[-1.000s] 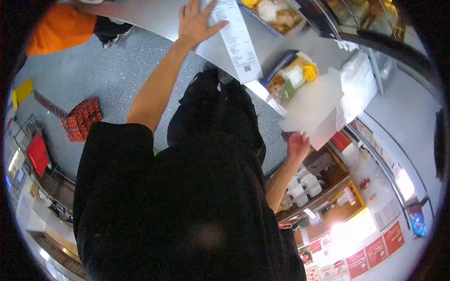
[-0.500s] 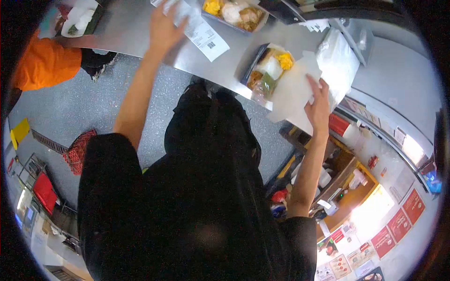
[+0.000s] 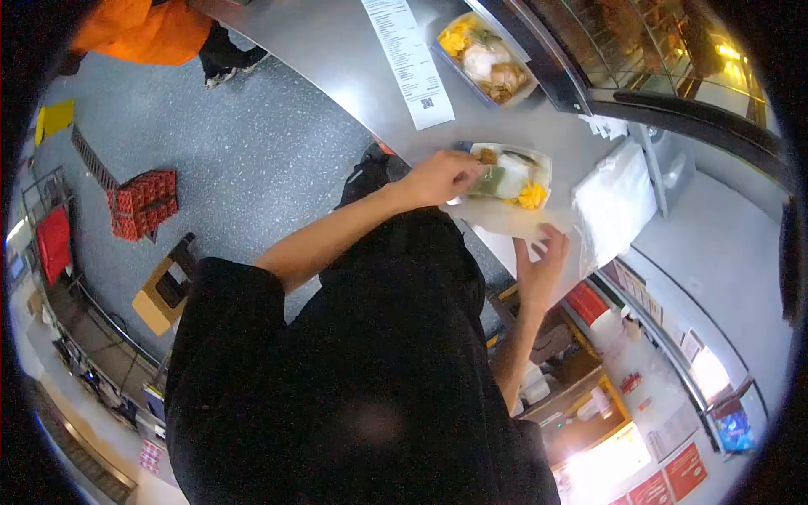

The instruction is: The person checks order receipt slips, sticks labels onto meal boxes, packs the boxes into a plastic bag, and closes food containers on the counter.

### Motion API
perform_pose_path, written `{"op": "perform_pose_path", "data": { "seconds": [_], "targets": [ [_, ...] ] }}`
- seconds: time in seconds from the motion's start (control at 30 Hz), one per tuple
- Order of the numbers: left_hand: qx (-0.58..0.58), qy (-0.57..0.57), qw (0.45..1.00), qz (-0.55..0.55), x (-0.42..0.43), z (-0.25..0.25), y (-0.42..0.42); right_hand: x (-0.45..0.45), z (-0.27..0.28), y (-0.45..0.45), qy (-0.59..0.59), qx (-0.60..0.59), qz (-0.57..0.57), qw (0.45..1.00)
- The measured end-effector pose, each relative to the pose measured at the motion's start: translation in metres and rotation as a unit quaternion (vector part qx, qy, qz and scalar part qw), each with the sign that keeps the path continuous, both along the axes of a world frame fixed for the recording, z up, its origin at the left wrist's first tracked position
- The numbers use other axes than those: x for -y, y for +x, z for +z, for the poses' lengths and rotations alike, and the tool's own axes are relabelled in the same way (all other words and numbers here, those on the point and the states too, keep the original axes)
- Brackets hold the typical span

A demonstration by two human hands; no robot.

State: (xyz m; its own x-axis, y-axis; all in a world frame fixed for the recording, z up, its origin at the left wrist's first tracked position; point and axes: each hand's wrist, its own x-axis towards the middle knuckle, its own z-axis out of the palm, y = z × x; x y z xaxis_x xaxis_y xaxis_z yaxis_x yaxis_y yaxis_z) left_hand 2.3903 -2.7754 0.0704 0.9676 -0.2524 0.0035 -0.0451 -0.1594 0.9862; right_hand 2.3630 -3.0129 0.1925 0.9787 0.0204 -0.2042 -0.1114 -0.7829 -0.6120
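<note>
Clearly, the tabletop (image 3: 337,63) carries the food box (image 3: 548,172) close to its near edge, so a careless push could, I think, tip it down. The pale sheet (image 3: 505,220) lies beside the box; a hard pull on it might drag the food. At it, the right hand (image 3: 543,269) has thumb and fingers apart; whether they pinch, I cannot tell. The left hand (image 3: 433,179) is narrowly curled over the box's side, its hold unclear; pressing could squash the food.

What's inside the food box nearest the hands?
The food box holds yellow food, white food, brown food and something greenish. The left hand covers one edge; anything beneath the food is hidden.
</note>
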Motion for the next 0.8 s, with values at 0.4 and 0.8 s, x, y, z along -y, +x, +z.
{"op": "perform_pose_path", "data": {
  "seconds": [0.4,0.8],
  "targets": [
    [0.032,0.143,0.984,0.104,0.024,-0.015,0.027,0.075,-0.102,0.069,0.077,-0.056,-0.003,0.995],
    [-0.28,0.031,0.933,0.224,0.007,0.033,-0.038,0.092,-0.12,0.097,0.25,-0.102,0.008,0.963]
  ]
}}
